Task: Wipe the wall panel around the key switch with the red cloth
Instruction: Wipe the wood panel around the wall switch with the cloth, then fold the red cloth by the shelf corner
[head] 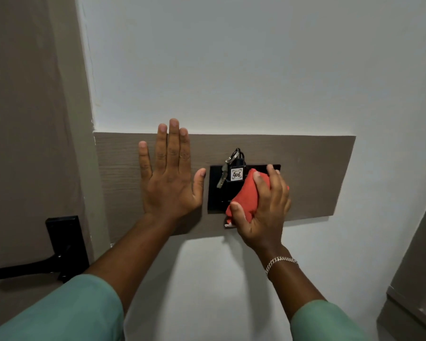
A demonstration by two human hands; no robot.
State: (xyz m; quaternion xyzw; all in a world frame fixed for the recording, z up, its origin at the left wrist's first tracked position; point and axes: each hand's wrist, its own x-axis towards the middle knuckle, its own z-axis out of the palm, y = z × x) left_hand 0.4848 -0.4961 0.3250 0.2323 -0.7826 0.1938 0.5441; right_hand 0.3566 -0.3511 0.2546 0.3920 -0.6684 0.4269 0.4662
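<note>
Head view: right hand (261,212) fingers clamped round bunched red cloth (244,198) against black key switch (214,193); left hand (169,175) flat on wall panel (312,173), fingers spread.

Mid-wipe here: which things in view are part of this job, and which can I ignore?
In the job: red cloth bunched in right hand; wood wall panel; black key switch with tagged key; left hand flat on panel.

Ignore: door handle; bracelet.
</note>
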